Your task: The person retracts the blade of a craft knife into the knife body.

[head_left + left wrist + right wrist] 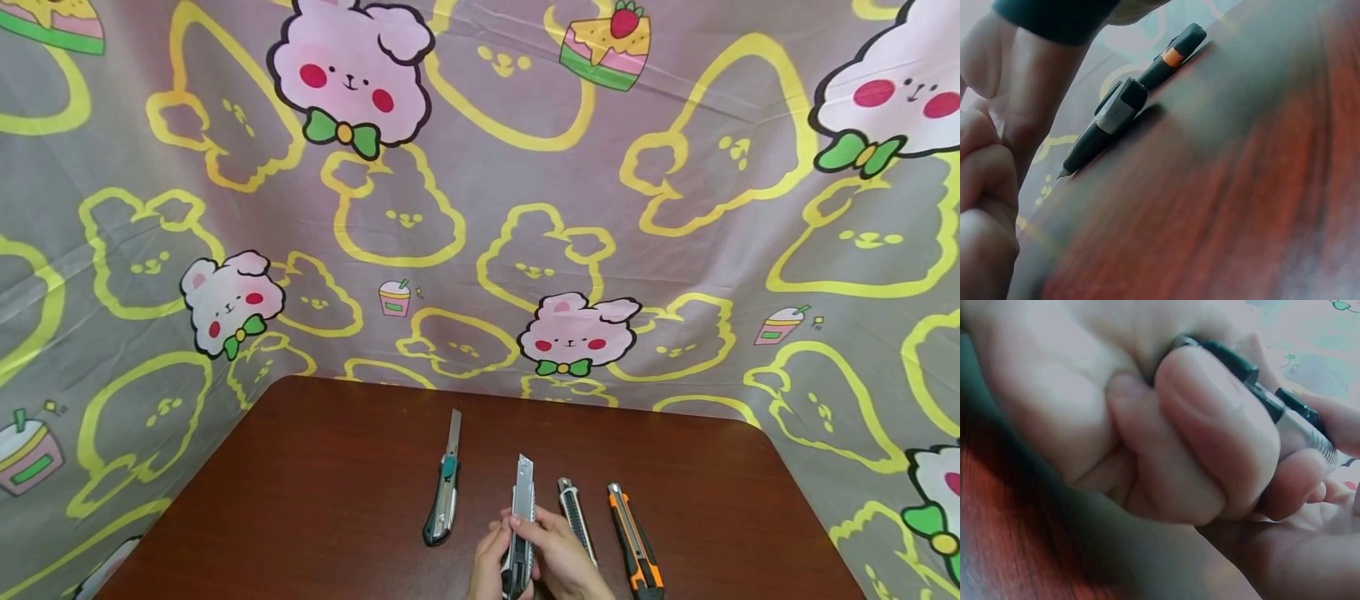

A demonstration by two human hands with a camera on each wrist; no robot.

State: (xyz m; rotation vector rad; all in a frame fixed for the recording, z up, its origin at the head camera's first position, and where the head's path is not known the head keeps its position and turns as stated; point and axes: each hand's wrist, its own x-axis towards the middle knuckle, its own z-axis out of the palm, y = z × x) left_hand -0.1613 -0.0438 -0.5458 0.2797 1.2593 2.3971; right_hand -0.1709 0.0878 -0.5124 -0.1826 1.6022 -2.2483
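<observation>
Both hands hold a silver and black snap-off utility knife (524, 500), whose wide blade points toward the back of the table. The left hand (491, 560) wraps round the rear of its handle. From the other side the right hand (564, 554) grips it farther forward, its thumb on the handle. In the right wrist view, curled fingers of the left hand (1147, 437) cover the rear end, and a black slider (1297, 406) shows beside the right thumb. The left wrist view does not show the held knife clearly.
Left of the hands lies a teal and silver utility knife (444, 504), blade out. To their right lie a slim black and silver utility knife (574, 510) and an orange and black one (634, 542). A patterned cloth (450, 333) borders the brown table (300, 500).
</observation>
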